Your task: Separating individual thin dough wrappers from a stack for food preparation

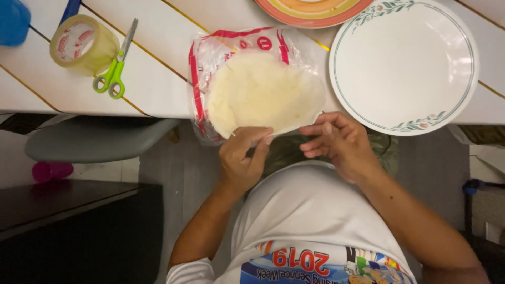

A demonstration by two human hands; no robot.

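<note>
A clear plastic bag with red print [210, 58] lies at the near edge of the white table [158, 79] and holds a stack of pale round tortillas [260, 92]. My left hand [243, 158] pinches the bag's open near edge between thumb and fingers. My right hand [336, 142] is beside it at the same edge, fingers curled at the plastic below the tortillas. A large white plate with a green floral rim [405, 63], with nothing on it, sits just right of the bag.
A roll of clear packing tape [81, 44] and green-handled scissors [117, 66] lie at the left. An orange-rimmed plate [310, 11] is at the top edge, a blue object [13, 21] at top left. A grey chair seat [94, 138] stands below the table.
</note>
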